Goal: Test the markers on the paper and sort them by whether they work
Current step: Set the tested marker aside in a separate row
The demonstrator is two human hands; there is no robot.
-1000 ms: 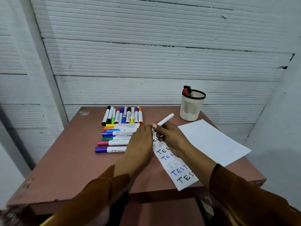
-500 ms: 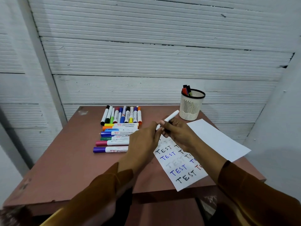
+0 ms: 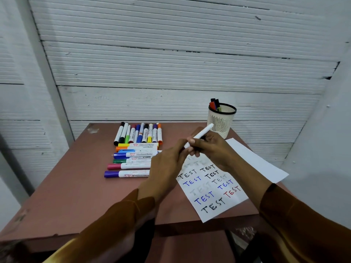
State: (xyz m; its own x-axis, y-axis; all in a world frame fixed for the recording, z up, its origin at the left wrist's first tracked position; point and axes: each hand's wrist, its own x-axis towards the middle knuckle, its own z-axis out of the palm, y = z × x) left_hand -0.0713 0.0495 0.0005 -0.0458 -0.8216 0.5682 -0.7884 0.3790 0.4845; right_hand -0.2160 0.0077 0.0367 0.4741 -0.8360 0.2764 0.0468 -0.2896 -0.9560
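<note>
My right hand [image 3: 212,149] grips a white marker [image 3: 202,134] that tilts up to the right, above the top of the test paper [image 3: 210,188]. My left hand [image 3: 169,162] meets it at the marker's lower end, fingers closed there; the cap end is hidden between the hands. The paper carries several "TEST" words in black, blue, red and faint grey. Left of my hands lie two groups of markers: a back row [image 3: 138,134] pointing away and a nearer stack [image 3: 133,160] lying sideways.
A white mesh cup [image 3: 222,120] with a few markers in it stands at the table's back right. A blank sheet [image 3: 256,160] lies under my right forearm. The brown table [image 3: 76,177] sits against a white ribbed wall.
Both hands have lifted and shifted right toward the cup with the marker. More of the written paper shows below them.
</note>
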